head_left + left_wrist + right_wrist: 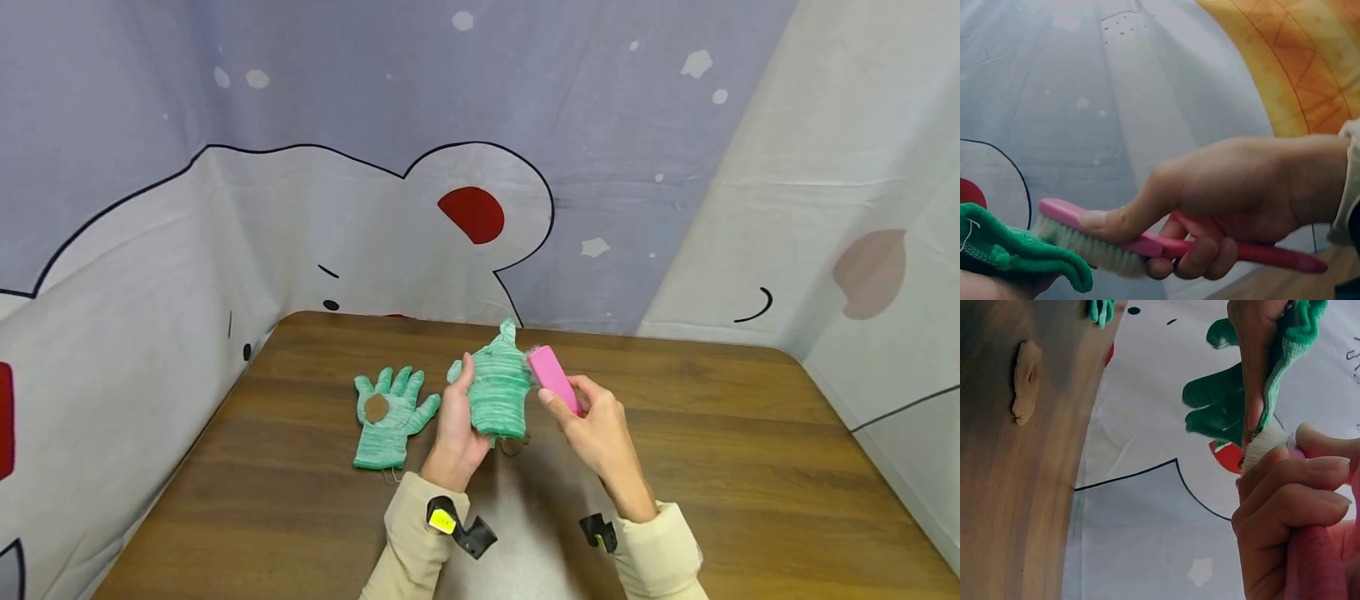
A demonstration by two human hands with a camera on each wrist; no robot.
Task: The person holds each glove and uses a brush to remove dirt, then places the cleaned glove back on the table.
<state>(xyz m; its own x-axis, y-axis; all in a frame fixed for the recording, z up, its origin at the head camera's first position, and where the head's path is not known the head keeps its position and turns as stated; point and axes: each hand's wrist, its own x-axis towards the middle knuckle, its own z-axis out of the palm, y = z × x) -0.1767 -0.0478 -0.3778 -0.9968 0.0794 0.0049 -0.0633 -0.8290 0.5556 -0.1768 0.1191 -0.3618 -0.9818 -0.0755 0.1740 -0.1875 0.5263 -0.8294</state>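
Observation:
My left hand (456,429) grips a green knitted glove (501,387) above the table, with the thumb laid along its near side. Dark green coated fingers of that glove (1216,387) show in the right wrist view. In my right hand (603,433) is a brush with a pink back (553,377), held by its red-pink handle (1260,256). The thumb lies along the brush's back. Its pale bristles (1094,247) touch or nearly touch the glove's edge. A second green glove (386,446) lies flat on the left, fingers pointing away, a brown round patch (377,408) on it.
The brown wooden table (712,433) ends at a printed fabric curtain (360,225) behind and at the sides. A small brown elongated piece (1026,381) lies on the table in the right wrist view. Loose threads (392,475) trail from the flat glove's cuff.

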